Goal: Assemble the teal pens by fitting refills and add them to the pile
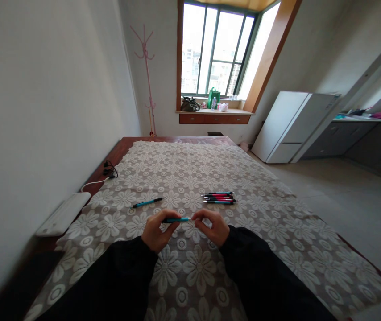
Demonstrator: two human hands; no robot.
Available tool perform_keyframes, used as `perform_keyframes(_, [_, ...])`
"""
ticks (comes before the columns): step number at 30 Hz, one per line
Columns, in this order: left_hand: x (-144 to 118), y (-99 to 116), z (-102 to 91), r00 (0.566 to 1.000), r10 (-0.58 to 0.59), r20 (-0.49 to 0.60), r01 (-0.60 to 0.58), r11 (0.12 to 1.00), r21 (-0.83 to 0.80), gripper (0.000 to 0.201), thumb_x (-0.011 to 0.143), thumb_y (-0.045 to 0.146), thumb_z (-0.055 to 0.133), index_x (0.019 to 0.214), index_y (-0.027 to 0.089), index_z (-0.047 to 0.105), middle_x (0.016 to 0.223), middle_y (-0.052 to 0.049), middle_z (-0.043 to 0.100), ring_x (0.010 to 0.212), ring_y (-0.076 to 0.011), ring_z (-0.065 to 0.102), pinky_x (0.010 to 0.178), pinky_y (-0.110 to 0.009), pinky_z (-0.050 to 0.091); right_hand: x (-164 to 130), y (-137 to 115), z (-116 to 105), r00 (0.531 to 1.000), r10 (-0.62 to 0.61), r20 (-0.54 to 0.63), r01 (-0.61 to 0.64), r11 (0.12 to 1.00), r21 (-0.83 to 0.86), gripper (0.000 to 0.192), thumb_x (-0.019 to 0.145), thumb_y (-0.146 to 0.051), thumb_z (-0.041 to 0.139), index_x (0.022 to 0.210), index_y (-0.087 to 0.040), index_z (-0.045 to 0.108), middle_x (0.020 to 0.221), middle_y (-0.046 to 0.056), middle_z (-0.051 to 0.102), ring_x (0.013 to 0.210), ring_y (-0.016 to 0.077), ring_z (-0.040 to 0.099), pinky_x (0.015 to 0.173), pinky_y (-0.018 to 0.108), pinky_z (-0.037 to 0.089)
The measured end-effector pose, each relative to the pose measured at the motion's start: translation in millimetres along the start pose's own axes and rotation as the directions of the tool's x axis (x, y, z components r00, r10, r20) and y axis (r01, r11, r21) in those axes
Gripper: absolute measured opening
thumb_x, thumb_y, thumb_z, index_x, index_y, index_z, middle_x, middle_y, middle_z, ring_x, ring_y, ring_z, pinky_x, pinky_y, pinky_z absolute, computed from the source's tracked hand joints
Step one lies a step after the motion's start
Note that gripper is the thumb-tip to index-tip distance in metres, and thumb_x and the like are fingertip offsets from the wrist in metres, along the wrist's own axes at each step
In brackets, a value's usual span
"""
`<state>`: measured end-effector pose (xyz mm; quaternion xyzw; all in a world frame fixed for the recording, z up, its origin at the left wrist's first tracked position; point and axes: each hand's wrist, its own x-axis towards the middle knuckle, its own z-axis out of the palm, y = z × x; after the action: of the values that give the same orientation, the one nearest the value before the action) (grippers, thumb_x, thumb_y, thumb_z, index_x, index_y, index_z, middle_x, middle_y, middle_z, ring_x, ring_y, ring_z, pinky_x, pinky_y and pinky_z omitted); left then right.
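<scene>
Sleeves of black cloth run up from the bottom edge to two bare hands that meet over a flowered cloth [190, 276] spread across a wide flat surface. The left hand [157, 232] is curled, its fingertips pinched on one end of a teal pen [176, 220], and the right hand [212, 227] is curled the same way, pinching the other end, so the pen lies level between them, held just above the cloth. Beyond the left hand, a single teal pen [147, 203] lies alone on the cloth, slanted, well apart from the hands. Beyond the right hand sits a small pile of pens [219, 198], teal and red among them, lying side by side and touching one another; how many there are is hard to tell. At the left edge of the surface, off the cloth, a white flat device [64, 214] rests against the wall, with a white cable [93, 183] running from it to a black plug. Farther off stand a pink coat stand [147, 80] in the corner, a window sill [214, 111] with bags on it, and a white fridge [294, 125] to the right.
</scene>
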<state>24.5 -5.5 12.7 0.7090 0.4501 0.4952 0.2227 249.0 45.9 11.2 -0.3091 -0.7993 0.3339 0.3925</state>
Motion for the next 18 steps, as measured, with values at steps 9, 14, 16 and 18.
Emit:
perform_keyframes(9, [1.6,2.0,0.0,0.996,0.083,-0.021,-0.083,0.996,0.019,0.008,0.086,0.02,0.068,0.092,0.021,0.064,0.086,-0.002,0.067,0.078,-0.0154,0.065,0.068,-0.026,0.052,4.1,-3.7,0.3,0.996,-0.091,-0.022,0.093,0.992,0.08,0.02,0.096,-0.033,0.058,0.09,-0.021,0.072,0.092,0.007,0.071,0.084,0.0194,0.067,0.074,0.031,0.053])
perform_keyframes(14, [1.1,0.3,-0.2,0.995,0.093,-0.023,-0.092,0.995,0.036,0.009,0.086,0.018,0.068,0.093,0.021,0.064,0.087,-0.002,0.068,0.081,-0.0159,0.066,0.072,-0.027,0.053,-0.7,-1.0,5.2,1.0,-0.019,0.017,0.018,0.997,0.069,0.012,0.094,-0.03,0.06,0.096,-0.021,0.068,0.08,0.003,0.071,0.072,0.0168,0.067,0.07,0.029,0.053])
perform_keyframes(16, [0.9,-0.6,0.1,0.994,0.105,-0.012,-0.104,0.994,0.036,0.009,0.086,0.018,0.068,0.093,0.021,0.064,0.087,-0.001,0.068,0.082,-0.0158,0.066,0.073,-0.027,0.053,-2.5,0.6,7.3,1.0,-0.017,-0.015,0.018,0.998,0.059,0.013,0.09,-0.03,0.064,0.099,-0.02,0.064,0.08,0.002,0.069,0.069,0.0161,0.065,0.067,0.028,0.053])
perform_keyframes(18, [0.6,-0.5,0.4,0.993,0.115,-0.003,-0.115,0.993,0.031,0.01,0.086,0.017,0.068,0.094,0.021,0.064,0.088,-0.002,0.068,0.083,-0.0158,0.066,0.074,-0.027,0.052,-3.2,0.8,8.3,0.999,-0.033,-0.026,0.034,0.998,0.043,0.012,0.089,-0.03,0.066,0.095,-0.02,0.061,0.077,0.001,0.066,0.066,0.0153,0.063,0.065,0.028,0.052])
